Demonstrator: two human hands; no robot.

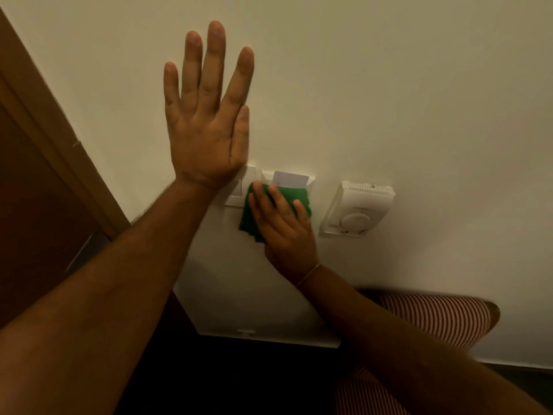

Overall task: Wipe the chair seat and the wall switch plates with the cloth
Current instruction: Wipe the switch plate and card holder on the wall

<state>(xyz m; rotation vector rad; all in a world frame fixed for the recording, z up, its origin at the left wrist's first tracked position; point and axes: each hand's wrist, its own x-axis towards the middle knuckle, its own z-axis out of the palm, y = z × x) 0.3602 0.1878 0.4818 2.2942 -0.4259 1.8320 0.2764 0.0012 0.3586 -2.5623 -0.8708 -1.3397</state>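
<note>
My left hand (206,115) lies flat on the cream wall, fingers spread, its heel over the top corner of a white switch plate (236,193). My right hand (284,223) presses a folded green cloth (248,217) against the wall over the lower part of a key-card holder plate (311,179) with a white card (290,178) in its slot. The cloth covers most of that plate and overlaps the right edge of the switch plate. A chair with red-and-white striped upholstery (434,319) stands below, partly hidden by my right forearm.
A white thermostat (359,208) with a round dial is mounted to the right of the plates. A brown wooden door frame (54,139) runs along the left. A white socket plate (246,332) sits low on the wall near the dark floor.
</note>
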